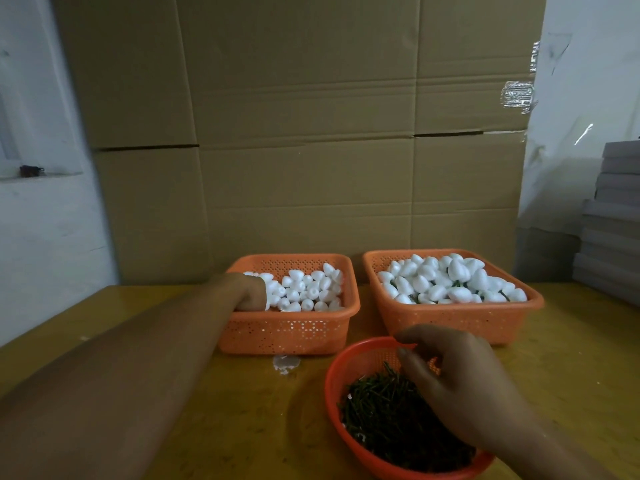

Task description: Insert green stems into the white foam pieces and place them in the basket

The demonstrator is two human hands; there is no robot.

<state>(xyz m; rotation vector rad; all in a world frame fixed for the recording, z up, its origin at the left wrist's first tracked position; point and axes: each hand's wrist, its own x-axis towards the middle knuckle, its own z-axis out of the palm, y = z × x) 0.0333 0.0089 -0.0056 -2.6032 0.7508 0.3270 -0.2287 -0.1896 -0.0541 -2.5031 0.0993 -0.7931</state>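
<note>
From my head camera, my left hand [251,292] reaches across the table [242,393] into the left orange basket [287,332], at its near-left corner, knuckles up and fingers curled down among the plain white foam pieces [308,289] that fill the basket's right and far parts. My fingertips are buried behind the basket wall, so I cannot tell whether that grip has closed on a piece or only touches the heap. My right hand [460,379] hangs over the round red basket [337,379] near me, which holds a dark tangle of green stems [384,414]. Its fingers are bent and drawn toward the thumb, the tips just above the far edge of the stem pile, close to the basket's far rim; the view is too dim and blurred for me to say whether a stem is pinched between them, so that grip too is uncertain. To the right of the first basket, just apart from it, stands a second orange basket [453,318] piled with white foam pieces that show bits of green stem between them [460,280]. A small white scrap [285,363] lies on the table in front of the left basket. Large cardboard boxes [304,133] stand behind both baskets, and grey stacked sheets [613,220] sit at the far right.
</note>
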